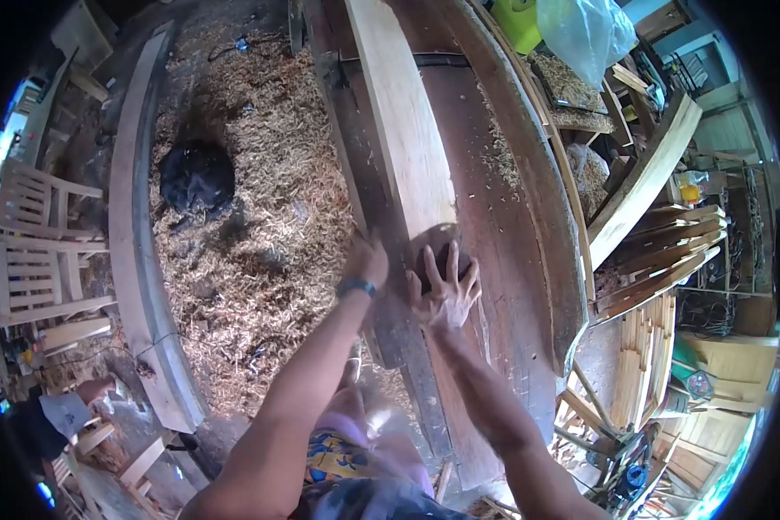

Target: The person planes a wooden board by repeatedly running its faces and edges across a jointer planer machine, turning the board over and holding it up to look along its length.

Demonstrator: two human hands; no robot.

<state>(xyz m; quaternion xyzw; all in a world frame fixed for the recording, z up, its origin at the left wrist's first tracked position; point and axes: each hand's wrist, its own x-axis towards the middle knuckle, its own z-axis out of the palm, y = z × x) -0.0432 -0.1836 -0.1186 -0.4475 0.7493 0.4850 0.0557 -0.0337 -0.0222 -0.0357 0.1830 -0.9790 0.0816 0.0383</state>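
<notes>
Centrally, pale board (407, 121): a long, squared length of light, smooth-looking wood, which lay lengthwise on the worktable and ran away from the hands toward the far side.
Worktable (510, 286): dark brown, scuffed timber, with a thick rough-edged slab (537, 195) along its right side.
Right hand (446, 299): fingers spread, palm downward, over a dark patch at the board's near end; contact with the pale wood could not be told.
Left hand (368, 262): blurred, left of the board's near end, beside the table's left edge; its grip could not be told. A dark band (355, 286) circled the wrist.
Shavings (269, 251): curled, tan and loose, heaped on the floor at left.
Beam (134, 173): long, greyish and straight-edged, left of the shavings.
</notes>
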